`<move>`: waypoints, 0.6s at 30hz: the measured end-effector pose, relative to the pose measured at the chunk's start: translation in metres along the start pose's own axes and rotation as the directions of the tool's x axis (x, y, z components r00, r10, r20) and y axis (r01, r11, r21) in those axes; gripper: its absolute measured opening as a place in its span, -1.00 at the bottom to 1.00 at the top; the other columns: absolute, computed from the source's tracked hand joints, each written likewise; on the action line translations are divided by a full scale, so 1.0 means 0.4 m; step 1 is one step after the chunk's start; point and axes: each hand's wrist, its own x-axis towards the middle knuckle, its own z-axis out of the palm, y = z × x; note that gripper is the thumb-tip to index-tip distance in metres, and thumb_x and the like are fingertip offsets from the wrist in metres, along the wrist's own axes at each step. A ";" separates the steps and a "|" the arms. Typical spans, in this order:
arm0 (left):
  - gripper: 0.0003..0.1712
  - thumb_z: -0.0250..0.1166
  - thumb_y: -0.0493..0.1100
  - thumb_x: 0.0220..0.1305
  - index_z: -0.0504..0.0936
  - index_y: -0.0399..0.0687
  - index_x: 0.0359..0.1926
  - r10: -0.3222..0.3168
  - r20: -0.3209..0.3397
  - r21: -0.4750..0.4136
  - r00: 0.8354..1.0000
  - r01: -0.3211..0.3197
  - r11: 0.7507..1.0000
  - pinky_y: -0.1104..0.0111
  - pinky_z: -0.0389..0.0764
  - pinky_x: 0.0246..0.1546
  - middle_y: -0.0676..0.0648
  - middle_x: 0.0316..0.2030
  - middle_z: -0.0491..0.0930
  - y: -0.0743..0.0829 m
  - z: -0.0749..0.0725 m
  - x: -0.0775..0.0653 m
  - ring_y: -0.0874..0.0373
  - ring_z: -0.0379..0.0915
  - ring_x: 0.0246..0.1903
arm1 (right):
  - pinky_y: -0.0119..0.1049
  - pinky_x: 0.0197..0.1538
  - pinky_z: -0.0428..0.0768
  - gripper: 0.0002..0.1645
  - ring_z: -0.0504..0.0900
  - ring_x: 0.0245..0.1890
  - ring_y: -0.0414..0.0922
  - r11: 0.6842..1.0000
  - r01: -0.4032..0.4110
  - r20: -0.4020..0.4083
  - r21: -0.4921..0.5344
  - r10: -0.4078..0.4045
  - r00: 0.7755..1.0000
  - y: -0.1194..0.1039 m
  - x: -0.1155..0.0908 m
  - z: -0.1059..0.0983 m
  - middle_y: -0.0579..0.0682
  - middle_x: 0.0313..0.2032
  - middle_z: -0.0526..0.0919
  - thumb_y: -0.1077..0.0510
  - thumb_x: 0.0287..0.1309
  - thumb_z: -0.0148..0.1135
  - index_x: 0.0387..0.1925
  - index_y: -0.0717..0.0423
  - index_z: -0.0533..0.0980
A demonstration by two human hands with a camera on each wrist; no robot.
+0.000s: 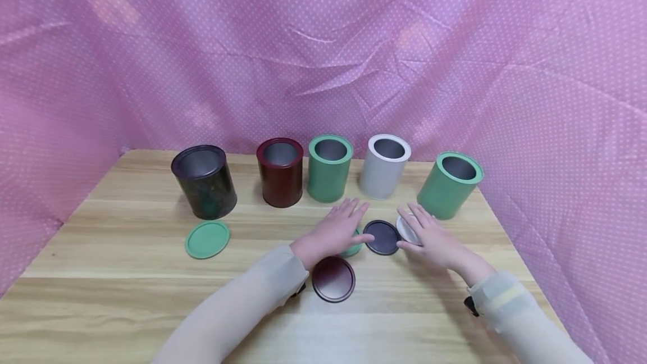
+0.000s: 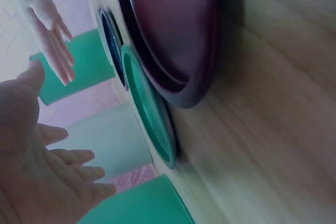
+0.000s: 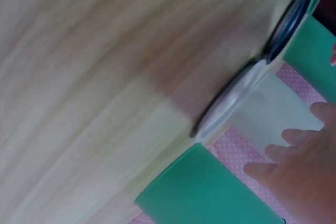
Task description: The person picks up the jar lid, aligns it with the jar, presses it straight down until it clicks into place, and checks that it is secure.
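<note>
Sitting nearest you on the tabletop [image 1: 101,308], that dark red lid [image 1: 333,280] is just this side of the ctr green lid [image 1: 351,250]. Your L hand [image 1: 336,232] hovers over that one, wide, thumb out; your R hand [image 1: 432,240], also wide, is above the white lid [image 1: 406,231], w/ the black lid [image 1: 382,237] btwn. Far-L green lid [image 1: 207,239] lies apart. Farther back, L to R: black can [image 1: 207,192], dark red can [image 1: 281,184], ctr green can [image 1: 327,178], white can [image 1: 380,176], R green can [image 1: 447,190], all open-topped. Pink dotted cloth [image 1: 323,44] hangs behind.
</note>
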 end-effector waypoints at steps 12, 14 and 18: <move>-0.05 0.18 0.24 0.30 0.01 -0.06 0.52 0.036 0.077 -0.057 0.996 -0.032 0.998 0.06 0.01 0.48 -0.23 0.49 0.01 0.005 0.001 0.040 -0.14 -0.13 0.49 | 0.30 0.38 0.09 -0.06 0.02 0.42 0.38 0.996 0.073 0.069 0.057 -0.077 0.995 0.016 0.020 0.019 0.40 0.44 0.02 -0.14 0.24 0.21 0.46 0.21 0.07; -0.03 0.21 0.22 0.29 -0.01 -0.07 0.52 0.040 0.090 -0.093 0.995 -0.032 0.995 0.08 0.01 0.48 -0.23 0.49 0.01 0.003 0.000 0.046 -0.13 -0.14 0.49 | 0.30 0.38 0.09 -0.06 0.02 0.41 0.39 0.995 0.076 0.073 0.067 -0.081 0.994 0.017 0.024 0.022 0.41 0.43 0.02 -0.13 0.24 0.22 0.46 0.22 0.08; 0.01 0.25 0.20 0.26 -0.04 -0.08 0.52 0.046 0.125 -0.147 0.991 -0.028 0.989 0.08 0.05 0.47 -0.23 0.49 0.00 -0.001 -0.002 0.054 -0.12 -0.11 0.49 | 0.31 0.37 0.11 -0.05 0.01 0.42 0.39 0.994 0.066 0.091 0.091 -0.074 0.993 0.022 0.029 0.027 0.41 0.44 0.00 -0.16 0.23 0.22 0.46 0.19 0.07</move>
